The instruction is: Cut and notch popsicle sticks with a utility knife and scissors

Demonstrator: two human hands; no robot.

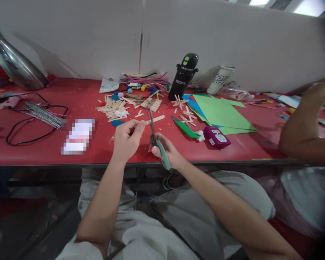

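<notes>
Wooden stick (pixel 159 118): located above the near part of the red table (pixel 101 146), between the two hands. The left hand (pixel 129 136) pinches one end between thumb and index finger, with no visible gap; the other end points right and away. The right hand (pixel 164 147) is closed around the handles of the scissors (pixel 153 140). The blades point away from the person, slightly apart, and cross the stick just beside the left fingertips. Whether they touch the wood cannot be told.

Right of the scissors lie a green-handled tool (pixel 189 130) and, near its end, a purple block (pixel 219 138). Beyond the left hand is a heap of wooden pieces (pixel 115 107). Green paper (pixel 222 112) lies to the right, partly over blue sheets. Farther back stand a black bottle (pixel 182 81) and, to its right, a white cup (pixel 220 80), near the wall (pixel 97 39).
</notes>
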